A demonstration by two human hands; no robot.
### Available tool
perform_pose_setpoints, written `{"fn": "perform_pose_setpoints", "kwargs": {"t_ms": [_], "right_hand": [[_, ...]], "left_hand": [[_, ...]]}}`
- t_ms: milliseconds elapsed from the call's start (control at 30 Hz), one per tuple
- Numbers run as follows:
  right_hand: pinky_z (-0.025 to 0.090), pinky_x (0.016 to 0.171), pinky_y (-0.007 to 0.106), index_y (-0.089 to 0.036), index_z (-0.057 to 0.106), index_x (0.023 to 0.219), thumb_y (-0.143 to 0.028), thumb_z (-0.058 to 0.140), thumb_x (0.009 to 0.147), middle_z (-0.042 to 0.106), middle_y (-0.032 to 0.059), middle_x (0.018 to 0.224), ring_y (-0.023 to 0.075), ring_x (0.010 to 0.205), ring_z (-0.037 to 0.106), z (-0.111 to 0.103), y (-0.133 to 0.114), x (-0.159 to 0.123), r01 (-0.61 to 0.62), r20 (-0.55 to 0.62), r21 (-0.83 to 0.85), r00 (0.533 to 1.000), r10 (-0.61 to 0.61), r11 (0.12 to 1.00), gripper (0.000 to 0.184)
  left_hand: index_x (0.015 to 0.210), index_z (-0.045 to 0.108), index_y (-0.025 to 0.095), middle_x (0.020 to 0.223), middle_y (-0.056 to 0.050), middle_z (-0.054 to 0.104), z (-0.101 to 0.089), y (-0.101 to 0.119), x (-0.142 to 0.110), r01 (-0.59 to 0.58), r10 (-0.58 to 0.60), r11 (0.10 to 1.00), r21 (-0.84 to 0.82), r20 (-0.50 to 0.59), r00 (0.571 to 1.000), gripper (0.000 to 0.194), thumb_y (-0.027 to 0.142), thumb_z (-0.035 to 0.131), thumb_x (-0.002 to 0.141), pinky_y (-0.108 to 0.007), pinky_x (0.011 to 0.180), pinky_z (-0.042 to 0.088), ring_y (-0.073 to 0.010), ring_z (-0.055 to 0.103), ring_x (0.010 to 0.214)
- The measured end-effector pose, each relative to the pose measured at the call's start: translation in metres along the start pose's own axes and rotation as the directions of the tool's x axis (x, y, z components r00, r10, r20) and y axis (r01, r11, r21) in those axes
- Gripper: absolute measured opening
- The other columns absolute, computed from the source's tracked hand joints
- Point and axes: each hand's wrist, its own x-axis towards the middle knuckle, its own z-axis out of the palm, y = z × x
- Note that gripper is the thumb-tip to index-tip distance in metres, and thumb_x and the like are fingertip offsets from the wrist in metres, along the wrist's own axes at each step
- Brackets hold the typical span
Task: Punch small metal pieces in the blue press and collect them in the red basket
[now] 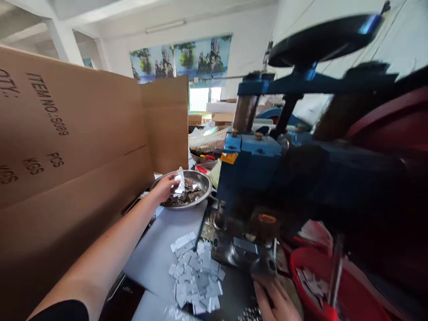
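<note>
My left hand (164,187) is stretched far forward, fingers closed on thin, shiny stamped metal plates (179,182). It holds them above a round metal bowl (206,192) with dark metal pieces inside. Low on the right, my right hand (277,299) lies at the front edge of the press base, fingers extended and slightly apart; the fingertips are in shadow. Just beyond it is the die block (245,246) of a blue press (249,178). Between my hands, a loose pile of flat metal plates (197,278) lies on the grey tabletop (155,258).
A tall cardboard box (100,133) walls off the left side. To the right stands a red bucket (301,258) with metal pieces in it, a metal rod rising beside them. Small metal bits (250,314) lie near my right hand. A plastic basket (210,141) sits behind the bowl.
</note>
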Motion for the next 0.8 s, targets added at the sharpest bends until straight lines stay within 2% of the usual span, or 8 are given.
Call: {"fn": "perform_pose_setpoints", "kwargs": {"t_ms": [100, 167, 233, 367, 533, 667, 733, 800], "right_hand": [[0.055, 0.067, 0.03, -0.026, 0.067, 0.084, -0.037, 0.045, 0.086, 0.071, 0.0027, 0.084, 0.019, 0.078, 0.067, -0.001, -0.01, -0.002, -0.085, 0.027, -0.028, 0.996, 0.085, 0.996, 0.024], [0.055, 0.071, 0.032, -0.025, 0.066, 0.086, -0.036, 0.044, 0.087, 0.07, 0.0035, 0.084, 0.0194, 0.081, 0.066, 0.0, -0.013, -0.004, -0.101, 0.064, -0.019, 0.993, 0.102, 0.995, 0.025], [0.054, 0.073, 0.034, -0.024, 0.066, 0.088, -0.035, 0.044, 0.088, 0.069, 0.0041, 0.085, 0.0197, 0.082, 0.065, 0.002, -0.014, -0.006, -0.113, 0.091, -0.014, 0.989, 0.114, 0.994, 0.024], [0.052, 0.074, 0.034, -0.023, 0.065, 0.09, -0.033, 0.045, 0.088, 0.069, 0.0045, 0.085, 0.0199, 0.082, 0.064, 0.0, -0.016, -0.008, -0.1, 0.126, -0.009, 0.987, 0.101, 0.995, 0.023], [0.052, 0.077, 0.034, -0.023, 0.066, 0.092, -0.035, 0.046, 0.088, 0.069, 0.0049, 0.088, 0.0199, 0.084, 0.064, -0.003, -0.02, -0.009, -0.102, 0.162, 0.019, 0.982, 0.098, 0.995, 0.024], [0.052, 0.077, 0.033, -0.021, 0.066, 0.093, -0.036, 0.046, 0.088, 0.069, 0.0053, 0.088, 0.0192, 0.084, 0.065, -0.001, -0.018, -0.01, -0.172, 0.122, 0.041, 0.979, 0.166, 0.984, 0.026], [0.052, 0.077, 0.032, -0.021, 0.066, 0.093, -0.035, 0.047, 0.088, 0.069, 0.0047, 0.088, 0.0187, 0.084, 0.064, -0.001, -0.017, -0.011, -0.173, 0.133, 0.042, 0.977, 0.166, 0.984, 0.024], [0.051, 0.077, 0.031, -0.022, 0.066, 0.093, -0.033, 0.047, 0.088, 0.069, 0.0041, 0.088, 0.0183, 0.085, 0.064, 0.0, -0.017, -0.012, -0.162, 0.155, 0.038, 0.976, 0.154, 0.986, 0.023]], "left_hand": [[0.113, 0.057, 0.02, 0.084, -0.002, 0.066, 0.008, 0.004, -0.043, 0.066, -0.054, 0.986, -0.155, 0.083, 0.995, 0.045, 0.021, 0.068, 0.069, -0.02, 0.056, 0.051, -0.0088, 0.06, 0.061], [0.113, 0.058, 0.02, 0.088, -0.003, 0.067, 0.017, 0.002, -0.073, 0.219, -0.15, 0.896, -0.388, 0.2, 0.968, 0.045, 0.014, 0.067, 0.069, -0.023, 0.056, 0.053, -0.011, 0.063, 0.063], [0.109, 0.06, 0.02, 0.084, -0.002, 0.067, 0.029, -0.004, -0.102, 0.355, -0.265, 0.809, -0.468, 0.249, 0.932, 0.042, 0.008, 0.066, 0.069, -0.019, 0.053, 0.052, -0.0089, 0.062, 0.059], [0.109, 0.061, 0.021, 0.076, 0.0, 0.065, 0.057, -0.022, -0.148, 0.521, -0.374, 0.721, -0.457, 0.376, 0.848, 0.042, 0.009, 0.067, 0.069, -0.015, 0.052, 0.048, -0.0063, 0.059, 0.056], [0.108, 0.061, 0.017, 0.072, 0.0, 0.064, 0.085, -0.033, -0.182, 0.603, -0.393, 0.748, -0.275, 0.549, 0.738, 0.044, 0.013, 0.07, 0.066, -0.017, 0.05, 0.043, -0.0081, 0.057, 0.054], [0.108, 0.063, 0.016, 0.073, 0.0, 0.065, 0.097, -0.041, -0.196, 0.546, -0.381, 0.837, -0.032, 0.684, 0.623, 0.043, 0.011, 0.065, 0.066, -0.02, 0.056, 0.044, -0.0096, 0.057, 0.058], [0.107, 0.064, 0.017, 0.081, -0.001, 0.068, 0.102, -0.045, -0.2, 0.418, -0.365, 0.904, 0.088, 0.667, 0.649, 0.042, 0.009, 0.06, 0.066, -0.023, 0.065, 0.047, -0.0135, 0.061, 0.069], [0.107, 0.065, 0.02, 0.093, -0.002, 0.07, 0.106, -0.048, -0.204, 0.221, -0.313, 0.95, 0.223, 0.61, 0.728, 0.044, 0.008, 0.055, 0.066, -0.028, 0.076, 0.048, -0.0182, 0.063, 0.083]]}}
